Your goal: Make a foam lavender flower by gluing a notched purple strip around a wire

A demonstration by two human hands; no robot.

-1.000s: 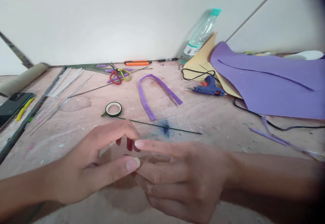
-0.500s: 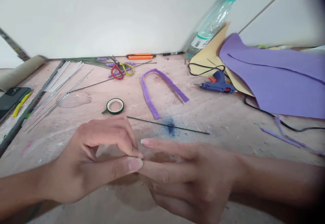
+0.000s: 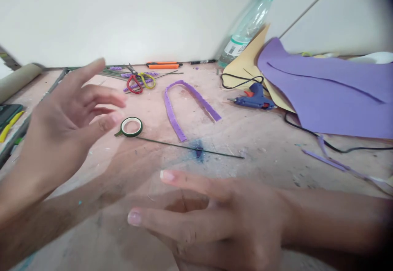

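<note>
My left hand [image 3: 64,119] is raised above the pink table [image 3: 260,160] at the left, fingers spread and empty, blurred by motion. Just right of it lies a green tape roll [image 3: 131,126]. My right hand [image 3: 215,217] is held low at the front, fingers stretched out toward the left, with nothing in it. A thin dark green wire [image 3: 187,147] lies on the table just beyond its fingertips. A bent purple foam strip [image 3: 184,103] rests further back.
Red-and-yellow scissors [image 3: 139,80] and a bundle of wires lie at the back. A blue glue gun [image 3: 253,100] with a black cord, purple foam sheets [image 3: 331,95] and a plastic bottle [image 3: 245,27] are at the right. A phone [image 3: 7,113] sits at the left edge.
My left hand has let go of my right hand's fingers and lifted up and to the left, opening wide. The right hand stays low with fingers spread.
</note>
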